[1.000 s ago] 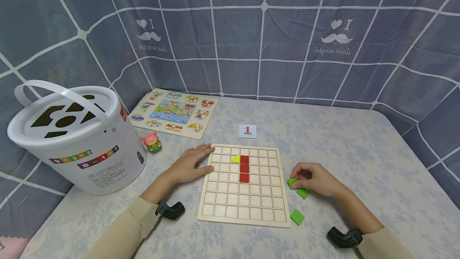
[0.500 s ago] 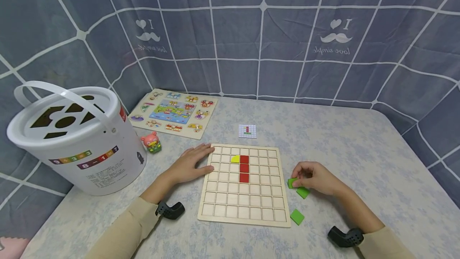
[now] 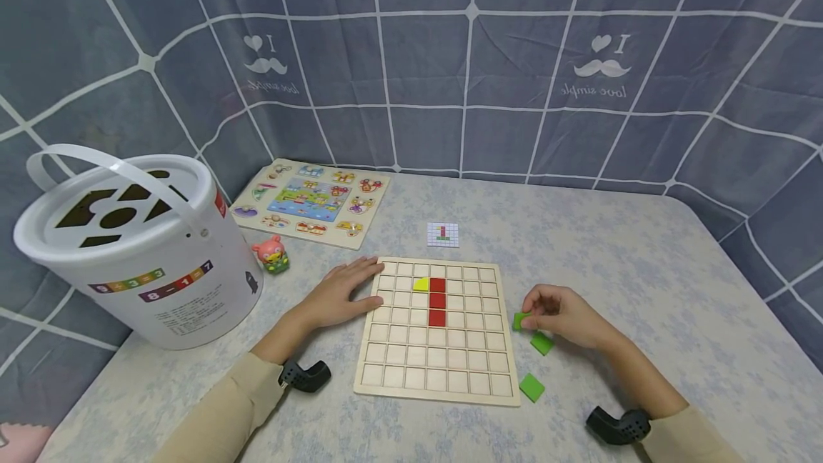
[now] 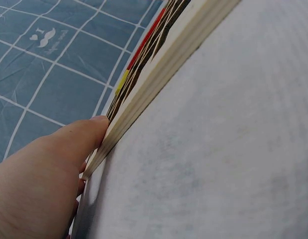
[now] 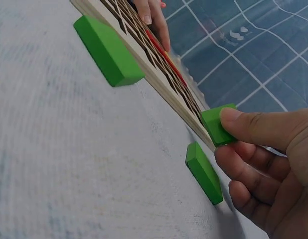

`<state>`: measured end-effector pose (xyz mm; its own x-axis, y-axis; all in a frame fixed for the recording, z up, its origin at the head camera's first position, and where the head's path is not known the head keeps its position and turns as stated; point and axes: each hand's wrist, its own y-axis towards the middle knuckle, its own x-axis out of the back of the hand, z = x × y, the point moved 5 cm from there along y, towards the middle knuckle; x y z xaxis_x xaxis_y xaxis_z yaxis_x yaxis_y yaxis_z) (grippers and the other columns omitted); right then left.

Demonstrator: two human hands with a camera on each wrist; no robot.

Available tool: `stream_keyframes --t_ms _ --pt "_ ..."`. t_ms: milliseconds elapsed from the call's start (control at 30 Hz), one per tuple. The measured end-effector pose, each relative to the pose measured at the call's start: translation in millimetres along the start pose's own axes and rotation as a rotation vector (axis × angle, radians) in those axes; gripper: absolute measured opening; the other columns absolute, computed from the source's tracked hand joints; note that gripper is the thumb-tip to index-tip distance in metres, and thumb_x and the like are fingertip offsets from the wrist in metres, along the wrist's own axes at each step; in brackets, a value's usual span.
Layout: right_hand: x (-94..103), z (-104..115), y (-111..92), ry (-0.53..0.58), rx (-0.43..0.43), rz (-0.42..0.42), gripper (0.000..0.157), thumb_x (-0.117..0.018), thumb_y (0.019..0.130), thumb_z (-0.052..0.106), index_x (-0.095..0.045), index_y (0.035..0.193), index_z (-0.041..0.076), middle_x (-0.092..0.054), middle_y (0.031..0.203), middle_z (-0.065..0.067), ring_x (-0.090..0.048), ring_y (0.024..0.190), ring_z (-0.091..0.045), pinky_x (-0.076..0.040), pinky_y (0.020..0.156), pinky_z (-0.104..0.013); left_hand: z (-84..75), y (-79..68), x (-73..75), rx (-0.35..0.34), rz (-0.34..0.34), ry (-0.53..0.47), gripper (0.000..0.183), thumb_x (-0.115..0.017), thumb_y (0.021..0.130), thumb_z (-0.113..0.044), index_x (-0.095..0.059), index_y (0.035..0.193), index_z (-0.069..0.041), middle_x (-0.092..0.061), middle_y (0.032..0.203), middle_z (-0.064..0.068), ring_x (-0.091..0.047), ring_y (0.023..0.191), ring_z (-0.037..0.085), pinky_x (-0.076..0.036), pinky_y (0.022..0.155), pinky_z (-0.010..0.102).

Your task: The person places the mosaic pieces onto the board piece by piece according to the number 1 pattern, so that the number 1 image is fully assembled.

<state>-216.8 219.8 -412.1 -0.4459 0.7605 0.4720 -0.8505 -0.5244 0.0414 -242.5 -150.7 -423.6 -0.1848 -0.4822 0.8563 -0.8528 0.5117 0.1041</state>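
Note:
A wooden grid board (image 3: 398,359) lies on the table, with a column of three red square tiles (image 3: 437,301) and a yellow quarter-round piece (image 3: 421,284) beside the top one. My left hand (image 3: 341,295) rests at the board's left edge, fingers extended, thumb touching the rim. To the right of the board, my right hand (image 3: 569,316) pinches a green square tile (image 5: 214,122) between thumb and fingers, just above the table. Two more green tiles lie loose: one near that hand (image 3: 542,343), another green tile (image 3: 531,387) by the board's lower right corner.
Behind the board lies a small pattern card (image 3: 443,235). Farther left are a picture puzzle board (image 3: 257,214), a pink-and-green animal figure (image 3: 273,256) and a big white bucket (image 3: 193,291) with shaped holes in its lid. A tiled-print curtain (image 3: 424,63) hangs behind the table.
My right hand has shifted slightly up and away with the pinched green tile, so a wider gap shows between it and the nearby loose tile. The left hand has stayed put.

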Motion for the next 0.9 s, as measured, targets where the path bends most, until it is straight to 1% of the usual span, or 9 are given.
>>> stream_keyframes --t_ms 267,467,667,900 --pt "-4.3 5 2 0.038 0.04 -0.014 0.016 -0.071 0.089 0.003 -0.06 0.097 -0.006 -0.063 0.082 -0.008 -0.06 0.067 -0.016 -0.05 0.056 -0.028 -1.3 -0.3 0.4 -0.008 -0.002 -0.006 0.068 -0.062 0.094 -0.042 -0.042 0.148 -0.007 -0.034 0.154 0.015 -0.025 0.144 0.034 -0.017 0.114 0.058" --pt "-12.0 7 4 0.049 0.032 -0.009 0.017 -0.071 0.089 0.004 -0.06 0.098 -0.006 -0.064 0.083 -0.008 -0.061 0.069 -0.015 -0.051 0.058 -0.028 -2.0 0.3 0.7 -0.012 -0.008 -0.003 0.067 -0.063 0.093 -0.041 -0.043 0.148 -0.006 -0.035 0.153 0.017 -0.026 0.143 0.035 -0.018 0.114 0.058" --pt "-24.3 10 7 0.058 0.014 0.006 0.018 -0.072 0.088 0.006 -0.061 0.099 -0.004 -0.065 0.084 -0.009 -0.063 0.072 -0.015 -0.052 0.062 -0.028 -1.4 -0.1 0.9 -0.014 -0.008 0.0 0.067 -0.062 0.094 -0.041 -0.043 0.148 -0.007 -0.036 0.153 0.017 -0.026 0.143 0.035 -0.018 0.113 0.058" --pt "-36.7 19 13 0.041 0.027 0.013 0.016 -0.073 0.088 0.009 -0.062 0.096 0.002 -0.064 0.085 -0.006 -0.061 0.072 -0.014 -0.047 0.06 -0.026 -0.8 -0.4 0.9 -0.005 0.003 -0.007 0.067 -0.062 0.094 -0.042 -0.042 0.148 -0.008 -0.034 0.154 0.016 -0.025 0.144 0.035 -0.017 0.114 0.058"
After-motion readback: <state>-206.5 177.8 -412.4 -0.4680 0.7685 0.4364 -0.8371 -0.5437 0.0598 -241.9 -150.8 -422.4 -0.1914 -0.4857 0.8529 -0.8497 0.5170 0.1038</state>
